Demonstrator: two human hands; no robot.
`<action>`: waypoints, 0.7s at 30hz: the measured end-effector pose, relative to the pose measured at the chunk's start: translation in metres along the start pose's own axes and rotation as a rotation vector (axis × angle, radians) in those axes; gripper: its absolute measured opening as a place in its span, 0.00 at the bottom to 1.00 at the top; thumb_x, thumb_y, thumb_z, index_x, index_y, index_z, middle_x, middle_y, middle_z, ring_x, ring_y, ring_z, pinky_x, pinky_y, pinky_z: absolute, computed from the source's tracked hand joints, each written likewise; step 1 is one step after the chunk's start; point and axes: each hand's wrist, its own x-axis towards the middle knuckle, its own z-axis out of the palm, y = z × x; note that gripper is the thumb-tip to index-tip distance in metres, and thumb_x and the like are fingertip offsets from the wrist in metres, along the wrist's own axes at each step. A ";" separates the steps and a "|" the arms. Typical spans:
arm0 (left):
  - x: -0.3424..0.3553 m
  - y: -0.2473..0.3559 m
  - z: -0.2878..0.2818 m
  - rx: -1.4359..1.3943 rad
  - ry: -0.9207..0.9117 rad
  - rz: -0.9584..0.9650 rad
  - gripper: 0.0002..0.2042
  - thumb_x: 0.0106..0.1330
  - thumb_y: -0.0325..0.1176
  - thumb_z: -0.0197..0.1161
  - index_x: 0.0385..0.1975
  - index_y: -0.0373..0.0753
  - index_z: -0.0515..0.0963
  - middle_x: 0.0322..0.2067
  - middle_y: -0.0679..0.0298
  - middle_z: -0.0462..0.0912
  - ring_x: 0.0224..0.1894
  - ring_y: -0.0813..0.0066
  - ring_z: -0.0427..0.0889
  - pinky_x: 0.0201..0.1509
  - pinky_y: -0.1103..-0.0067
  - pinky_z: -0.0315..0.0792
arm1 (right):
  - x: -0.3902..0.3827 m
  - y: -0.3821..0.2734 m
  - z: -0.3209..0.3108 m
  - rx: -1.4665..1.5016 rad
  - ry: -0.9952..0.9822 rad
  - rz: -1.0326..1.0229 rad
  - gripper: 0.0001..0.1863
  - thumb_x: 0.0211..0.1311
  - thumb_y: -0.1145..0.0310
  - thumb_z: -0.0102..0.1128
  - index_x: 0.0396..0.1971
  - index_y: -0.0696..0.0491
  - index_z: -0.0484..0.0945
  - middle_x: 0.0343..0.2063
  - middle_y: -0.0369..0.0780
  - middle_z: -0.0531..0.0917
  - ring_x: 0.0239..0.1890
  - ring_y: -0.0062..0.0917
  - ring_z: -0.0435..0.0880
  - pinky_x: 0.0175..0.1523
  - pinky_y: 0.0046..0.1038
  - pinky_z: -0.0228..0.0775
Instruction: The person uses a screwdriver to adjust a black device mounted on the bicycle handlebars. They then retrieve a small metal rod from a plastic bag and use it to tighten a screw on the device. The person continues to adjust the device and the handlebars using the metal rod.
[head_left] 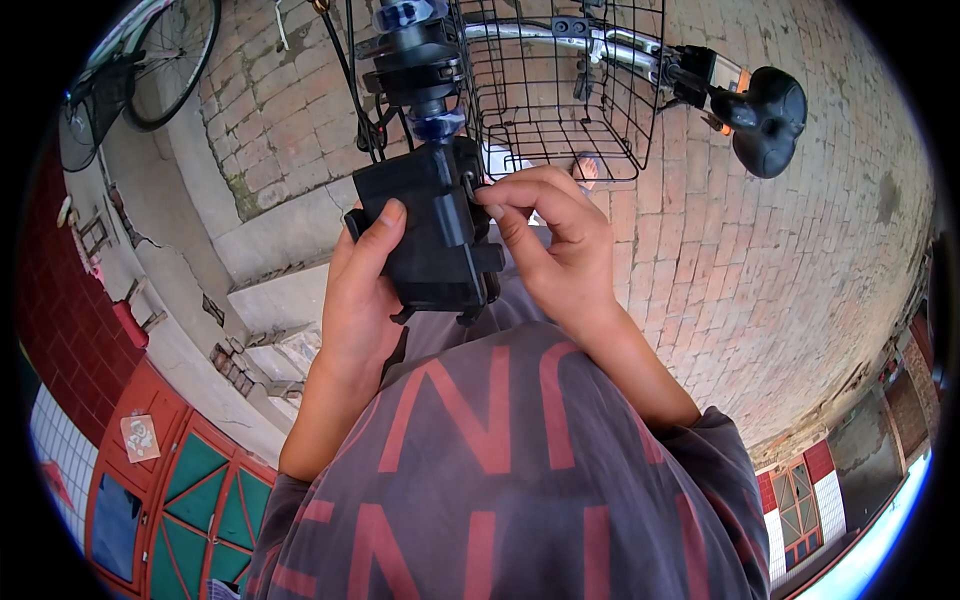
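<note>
A black phone holder [425,230] with clamp arms sits at the near end of a bicycle handlebar [412,60], in the middle of the view. My left hand [368,265] grips its left side, thumb lying on the dark face and fingers hidden behind. At the holder's right edge, the thumb and index finger of my right hand [555,225] are pinched together beside a small metallic part [469,184]. What lies between these fingertips is too small to make out. Black cables [350,80] run along the handlebar's left.
A black wire basket [560,95] is just beyond my right hand, with the bicycle's black saddle [770,122] farther right. Another bicycle's wheel [175,65] stands at the far left. Brick paving [720,270] covers the ground; a concrete step [285,300] lies to the left.
</note>
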 end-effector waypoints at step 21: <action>-0.038 -0.084 -0.019 -0.387 0.373 0.447 0.32 0.69 0.60 0.46 0.51 0.29 0.67 0.50 0.49 0.76 0.50 0.64 0.77 0.55 0.71 0.69 | -0.032 0.053 -0.191 0.236 -0.542 0.808 0.11 0.68 0.69 0.52 0.44 0.57 0.77 0.31 0.34 0.80 0.33 0.16 0.74 0.43 0.18 0.66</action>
